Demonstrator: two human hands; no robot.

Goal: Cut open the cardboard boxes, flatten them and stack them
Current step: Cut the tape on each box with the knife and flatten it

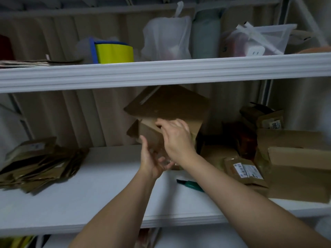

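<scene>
Head view: box (166,111) at shelf (89,190) centre, flaps open, tipped up. Right hand (177,140) pinches a flap edge; left hand (152,158) props it from below, fingers loose. Flattening step, prob. Next: collapse sides, add to stack (39,165) far left. Knife (189,185) lies near, right.

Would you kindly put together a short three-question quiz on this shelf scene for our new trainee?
1. True or false: the green-handled cutter is in the right hand.
2. On which side of the shelf does the pile of flattened cardboard lie: A left, B right?
3. Fill in: both hands, the left hand included, are on an opened cardboard ____.

Key
1. False; the cutter lies on the shelf under the right forearm.
2. A; the boxes not yet flattened are on the right.
3. box.
</scene>
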